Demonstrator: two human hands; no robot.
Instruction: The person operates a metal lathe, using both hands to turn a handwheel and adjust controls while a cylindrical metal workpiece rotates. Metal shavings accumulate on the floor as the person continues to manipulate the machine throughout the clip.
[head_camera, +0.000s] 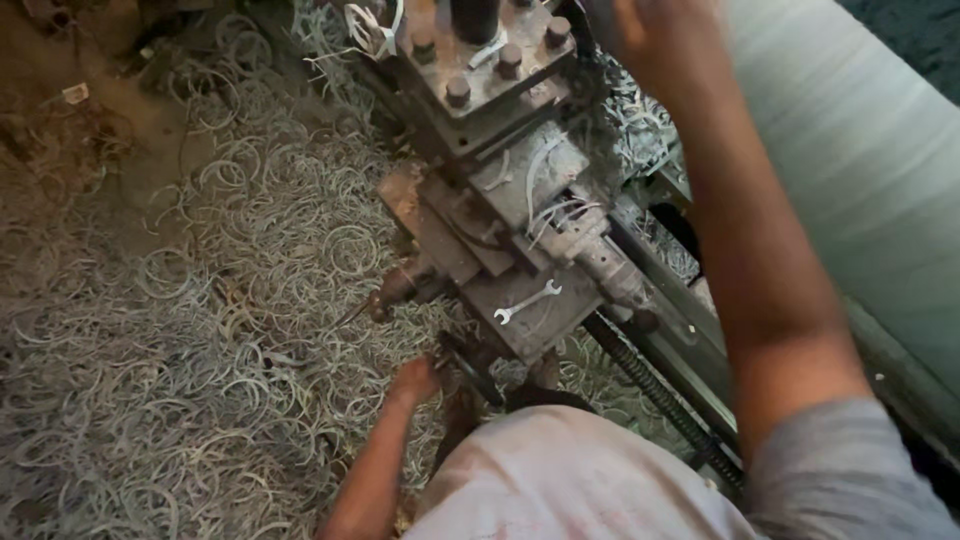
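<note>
Handwheel (468, 365) of a lathe carriage, dark and seen nearly edge-on, low at the front of the machine just above the person's pale shirt (570, 475). Left hand (415, 380) rests against the wheel's left rim, fingers curled toward it; whether they close fully around the rim cannot be told from this angle. Right hand (640, 35) reaches to the top of the view, beside the bolted tool post (485, 60); it is blurred and partly cut off, so the set of its fingers cannot be told. Right forearm (760, 260) crosses the machine diagonally, ending in a grey sleeve (840, 480). A small open-ended spanner (528, 301) lies flat on the carriage plate (540, 315), well apart from both hands. A threaded lead screw (660, 395) runs along the bed below the plate. A large pale cylindrical workpiece (860, 160) fills the right side. Curled metal swarf (200, 330) covers the floor to the left, with loose strands draped on the slide.
</note>
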